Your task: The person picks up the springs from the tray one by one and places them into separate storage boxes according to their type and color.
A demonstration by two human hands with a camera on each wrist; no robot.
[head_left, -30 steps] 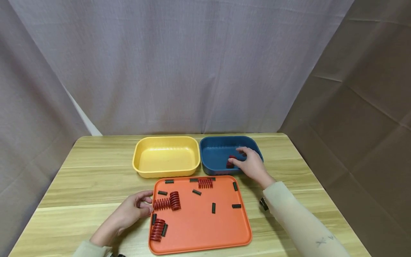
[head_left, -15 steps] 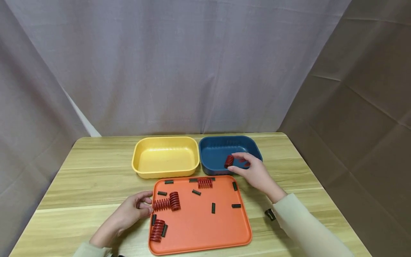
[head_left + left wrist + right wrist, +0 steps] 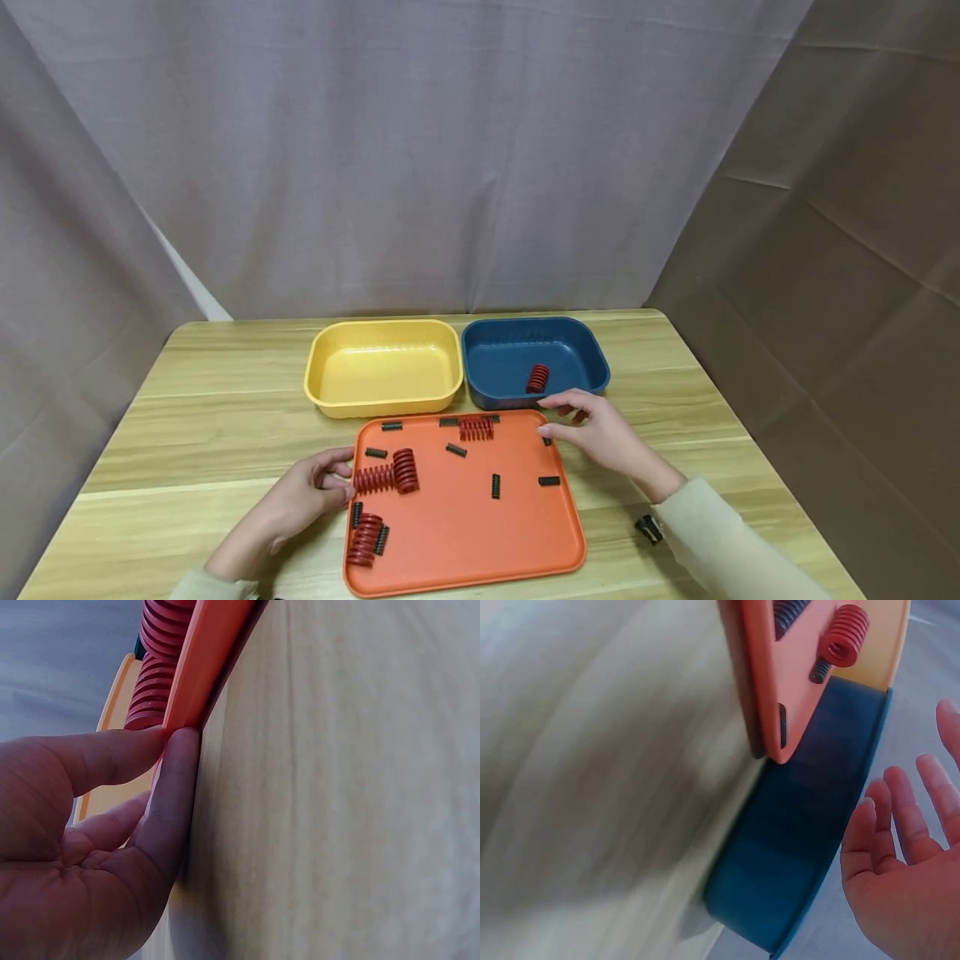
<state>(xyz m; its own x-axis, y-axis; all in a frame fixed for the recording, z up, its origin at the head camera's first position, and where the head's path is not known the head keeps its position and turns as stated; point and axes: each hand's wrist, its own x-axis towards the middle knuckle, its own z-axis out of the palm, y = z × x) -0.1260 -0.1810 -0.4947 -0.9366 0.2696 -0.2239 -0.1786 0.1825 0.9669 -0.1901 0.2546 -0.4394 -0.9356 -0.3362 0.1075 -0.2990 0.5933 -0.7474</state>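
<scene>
My left hand [image 3: 303,500] pinches the left rim of the orange tray [image 3: 465,533]; in the left wrist view the thumb and a finger [image 3: 180,761] meet at that rim. Large red springs lie on the tray: one [image 3: 406,471] beside another [image 3: 375,478], one near the front left [image 3: 364,539] and one at the back [image 3: 476,429]. Several small dark springs [image 3: 496,486] are scattered around them. A red spring [image 3: 537,378] rests in the blue bin [image 3: 502,383]. Holding nothing, my right hand [image 3: 607,437] hovers over the tray's back right corner, fingers apart.
Left of the blue bin, touching it, stands a yellow bin [image 3: 386,375]. Both stand behind the tray on the wooden table [image 3: 225,417]. A grey curtain [image 3: 450,150] hangs behind the table, and a brown cloth [image 3: 840,292] is at the right.
My right hand has let go of the red spring, which now lies in the blue bin, and has moved back toward the tray corner. The left hand has stayed at the rim.
</scene>
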